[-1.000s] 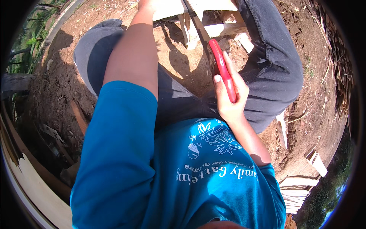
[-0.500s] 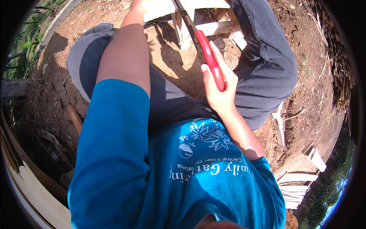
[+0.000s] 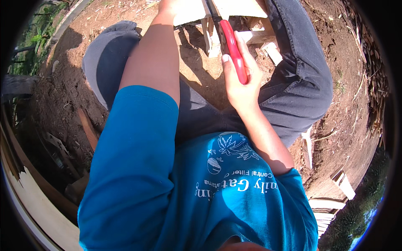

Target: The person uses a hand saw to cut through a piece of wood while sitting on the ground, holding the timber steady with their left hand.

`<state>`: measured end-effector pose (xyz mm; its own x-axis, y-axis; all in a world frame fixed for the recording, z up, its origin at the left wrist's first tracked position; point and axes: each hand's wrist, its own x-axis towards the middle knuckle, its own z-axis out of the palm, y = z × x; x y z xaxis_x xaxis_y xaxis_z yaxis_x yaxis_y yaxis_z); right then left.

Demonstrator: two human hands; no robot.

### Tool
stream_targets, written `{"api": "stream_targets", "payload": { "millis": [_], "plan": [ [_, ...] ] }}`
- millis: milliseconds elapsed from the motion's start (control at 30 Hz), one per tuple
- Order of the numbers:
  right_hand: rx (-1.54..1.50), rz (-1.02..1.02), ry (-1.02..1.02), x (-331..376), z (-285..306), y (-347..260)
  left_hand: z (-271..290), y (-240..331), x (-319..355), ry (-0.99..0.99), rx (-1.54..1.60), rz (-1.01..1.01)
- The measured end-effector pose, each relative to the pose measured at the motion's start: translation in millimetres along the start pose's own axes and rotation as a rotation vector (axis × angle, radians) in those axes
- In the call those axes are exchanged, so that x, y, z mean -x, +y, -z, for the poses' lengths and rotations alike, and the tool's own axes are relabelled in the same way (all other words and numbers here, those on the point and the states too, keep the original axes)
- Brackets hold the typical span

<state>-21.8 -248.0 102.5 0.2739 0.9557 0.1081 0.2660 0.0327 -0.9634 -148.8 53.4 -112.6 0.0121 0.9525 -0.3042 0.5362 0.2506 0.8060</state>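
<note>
My right hand (image 3: pixel 245 79) is closed around the red handle of a handsaw (image 3: pixel 233 50). Its narrow dark blade points away from me and lies against a pale wooden board (image 3: pixel 190 11) at the top edge of the view. My left arm reaches forward to the same board. Only the back part of my left hand (image 3: pixel 168 6) shows, at the board's left side; its fingers are out of the picture. Below the board stand pale wooden supports (image 3: pixel 211 39), between my bent legs.
I sit with my legs (image 3: pixel 297 83) spread on bare brown soil (image 3: pixel 347 75). Cut wood pieces (image 3: pixel 343 184) lie at the lower right, long planks (image 3: pixel 37 205) at the lower left. A heap of thin sticks (image 3: pixel 377 79) runs along the right.
The saw and my right hand have moved forward, away from me, so more of the blade is past the board's near edge. The whole view has shifted slightly.
</note>
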Motion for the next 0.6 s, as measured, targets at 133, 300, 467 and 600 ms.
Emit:
{"api": "stream_targets", "payload": {
  "millis": [133,300,467,600],
  "plan": [
    [0.105,-0.056,-0.029,53.5,38.6,4.6,-3.9,3.4,10.4,0.005,-0.019,-0.011],
    [0.023,0.002,-0.008,-54.7,-9.3,20.5,-1.1,1.7,9.0,0.001,-0.023,-0.009],
    [0.038,0.058,0.063,-75.7,-27.1,39.4,-7.4,0.1,2.0,-0.040,-0.019,-0.017],
    [0.116,-0.020,-0.049,35.6,22.6,8.6,-0.5,-6.7,5.2,-0.031,-0.027,-0.021]
  ]
}}
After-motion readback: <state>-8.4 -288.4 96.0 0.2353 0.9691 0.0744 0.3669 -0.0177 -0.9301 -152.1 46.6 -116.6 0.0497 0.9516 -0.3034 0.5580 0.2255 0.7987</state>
